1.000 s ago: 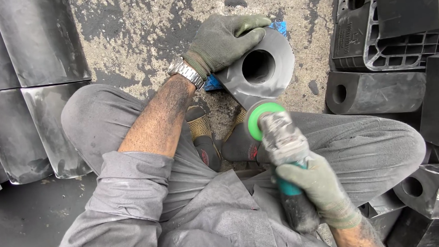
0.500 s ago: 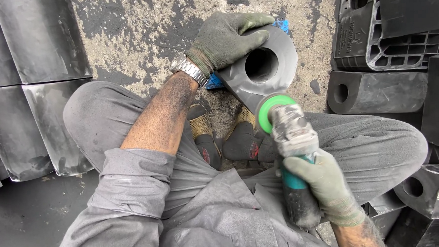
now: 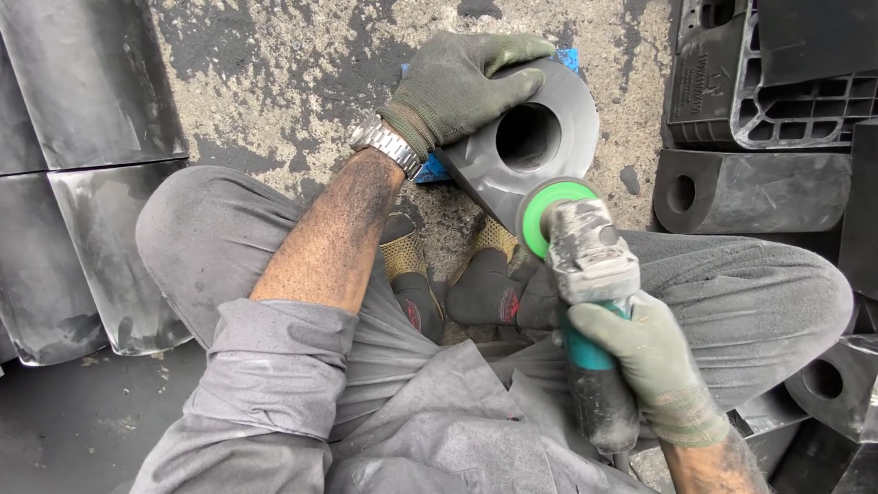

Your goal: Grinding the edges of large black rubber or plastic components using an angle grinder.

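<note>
My left hand (image 3: 459, 88), in a dark green glove with a metal watch at the wrist, grips the top left of a grey cylindrical block (image 3: 543, 136) with a round hole through its middle. The block rests on the concrete between my feet. My right hand (image 3: 656, 366), in a light green glove, holds the teal and black body of an angle grinder (image 3: 585, 269). The grinder's green disc (image 3: 548, 216) sits against the block's lower edge.
Curved black panels (image 3: 63, 146) lie stacked at the left. At the right stand a black plastic crate (image 3: 780, 69) and several dark blocks with round holes (image 3: 747, 191). A blue piece (image 3: 433, 169) lies under the block. My grey-trousered legs frame the work spot.
The grinder's disc has moved up and right along the block's lower edge. My left hand has kept its hold on the block throughout.
</note>
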